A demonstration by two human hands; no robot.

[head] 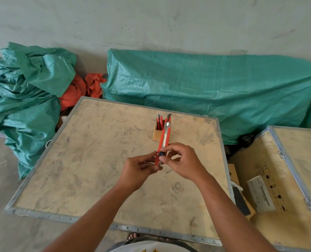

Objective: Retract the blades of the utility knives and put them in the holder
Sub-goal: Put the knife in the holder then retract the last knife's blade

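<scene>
- The red plastic utility knife with a steel blade channel (163, 142) is held in the air above the dusty plywood table with a metal edge band (89, 179), its nose pointing away toward the small square wooden holder (157, 134).
- The left hand (140, 170) has its grip closed on the tail end of the handle, pinching it from the side.
- The right hand (182, 161) is closed on the same knife, thumb and forefinger set on the black slider knob (162, 154) near the rear.
- The step looks like the blade retraction: it is best to steady the handle with the left hand, draw the knob straight back along the channel until it stops, and keep fingers off the nose.
- Only then should it go handle-down or nose-down into the holder, beside the red knives (161, 122) already standing there.
- Whether any blade still sticks out cannot be told; the knife's tip overlaps the holder and the knives in it.
- How many knives stand in the holder is hard to count.
- The right fingers hide part of the knob and whether it is a lock wheel or a slider.
</scene>
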